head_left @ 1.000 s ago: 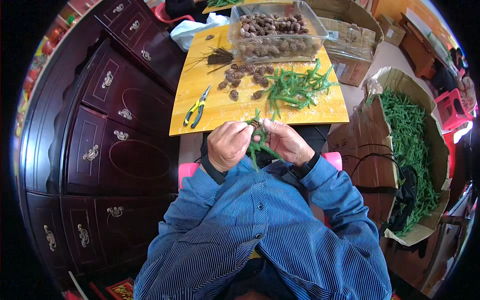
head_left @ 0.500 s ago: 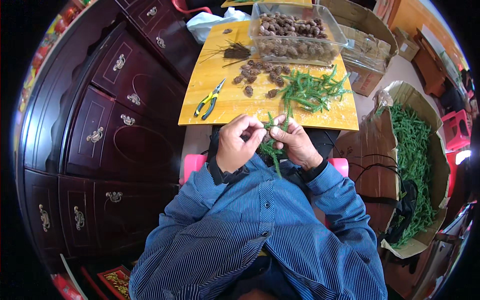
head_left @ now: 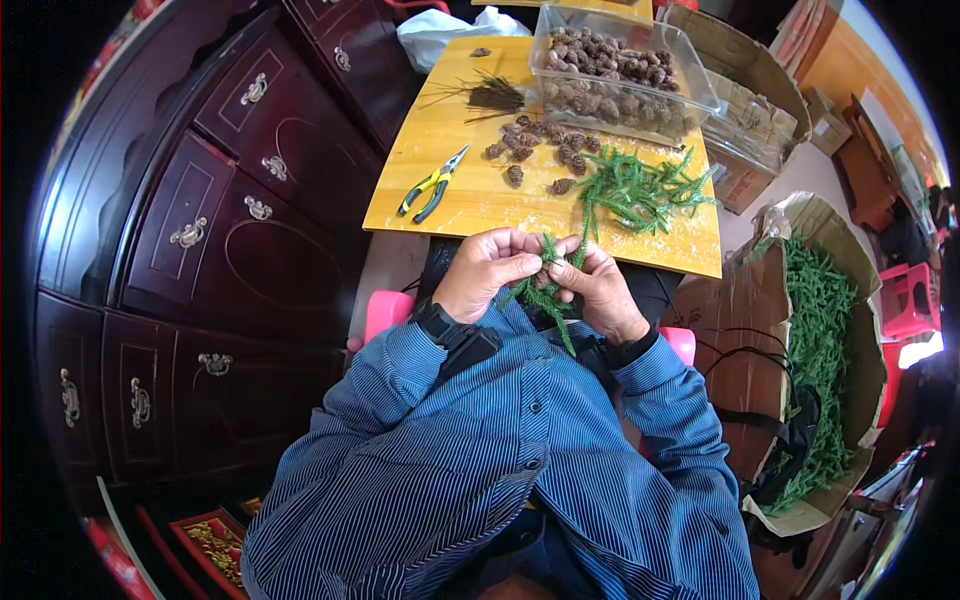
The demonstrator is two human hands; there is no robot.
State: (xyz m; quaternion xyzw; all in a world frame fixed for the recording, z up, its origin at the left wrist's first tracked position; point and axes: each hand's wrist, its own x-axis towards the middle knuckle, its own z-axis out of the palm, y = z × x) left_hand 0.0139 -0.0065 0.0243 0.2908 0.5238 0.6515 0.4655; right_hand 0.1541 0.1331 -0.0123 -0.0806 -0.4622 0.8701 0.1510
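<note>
Between my two hands, just off the table's front edge, is a green artificial pine sprig (head_left: 545, 298) with a brown pine cone partly showing in its middle. My left hand (head_left: 482, 277) pinches the sprig's upper part between thumb and forefinger. From the other side my right hand (head_left: 606, 296) is closed on the same sprig, its thumb close to the left fingertips. Some needle tips hang down toward my shirt. The fingers hide most of the cone and whatever joins it to the sprig.
On the yellow table (head_left: 400, 205) lie yellow-black pliers (head_left: 434, 184), thin dark wires (head_left: 494, 95), loose pine cones (head_left: 522, 138) and green sprigs (head_left: 645, 187). Behind them stands a clear bin (head_left: 690, 112) of cones. A cardboard box (head_left: 862, 395) of greenery is at right, dark drawers (head_left: 240, 250) at left.
My left hand has turned, and its fingertips have come closer to my right ones on the sprig. The whole view has shifted and tilted slightly.
</note>
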